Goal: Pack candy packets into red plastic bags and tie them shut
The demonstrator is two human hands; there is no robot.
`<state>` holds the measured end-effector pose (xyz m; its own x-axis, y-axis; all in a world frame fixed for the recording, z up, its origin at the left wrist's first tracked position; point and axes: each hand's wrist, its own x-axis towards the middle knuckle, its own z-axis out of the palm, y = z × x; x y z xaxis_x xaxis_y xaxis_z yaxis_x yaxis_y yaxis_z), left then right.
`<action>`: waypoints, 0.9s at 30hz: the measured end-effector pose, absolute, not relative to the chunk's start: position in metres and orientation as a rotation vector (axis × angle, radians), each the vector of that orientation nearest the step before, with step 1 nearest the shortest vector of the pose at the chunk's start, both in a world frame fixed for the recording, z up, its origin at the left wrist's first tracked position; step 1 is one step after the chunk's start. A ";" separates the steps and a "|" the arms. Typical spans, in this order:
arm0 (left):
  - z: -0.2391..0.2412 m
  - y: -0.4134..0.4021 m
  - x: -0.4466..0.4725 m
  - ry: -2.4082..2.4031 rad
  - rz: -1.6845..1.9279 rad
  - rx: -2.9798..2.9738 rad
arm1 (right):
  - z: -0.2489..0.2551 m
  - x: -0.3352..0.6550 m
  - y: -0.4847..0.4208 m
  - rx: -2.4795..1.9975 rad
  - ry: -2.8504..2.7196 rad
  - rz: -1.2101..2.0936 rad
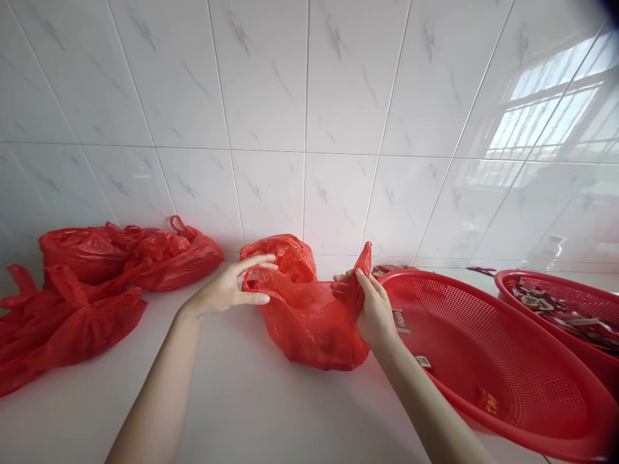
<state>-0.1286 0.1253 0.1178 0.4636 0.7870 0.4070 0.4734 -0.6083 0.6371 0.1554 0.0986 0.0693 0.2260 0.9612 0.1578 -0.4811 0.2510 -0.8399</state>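
A red plastic bag (314, 328) sits on the white counter in front of me, its mouth open toward the top. My right hand (374, 306) is closed around the bag's right side, and the handle sticks up above the thumb. At the bag's left handle, my left hand (222, 287) has its thumb and fingers spread apart. The handle's loop lies between them, and I cannot tell whether they touch it. Just behind stands another red plastic bag (285, 248), partly hidden by the front one and by my left fingers.
More red plastic bags (91, 322) lie bunched at the left. To the right is a large red perforated basket (483, 290) with a few small packets in it. Beyond it, a second red basket (507, 277) holds many packets. A tiled wall (265, 96) rises behind the counter.
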 end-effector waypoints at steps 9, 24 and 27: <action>0.120 0.120 -0.127 0.956 1.104 1.968 | 0.075 0.157 0.096 -0.731 -0.860 1.104; 0.111 0.116 -0.091 0.848 1.311 1.840 | 0.074 0.147 0.088 -0.604 -1.094 1.427; 0.109 0.112 -0.071 0.825 1.274 1.883 | 0.068 0.143 0.089 -0.723 -1.110 1.442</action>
<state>-0.0706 0.1125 0.1088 0.3109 0.8130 0.4924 0.1160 -0.5466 0.8293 0.1427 0.0891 0.0682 -0.1895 0.9703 0.1503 -0.3934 0.0652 -0.9171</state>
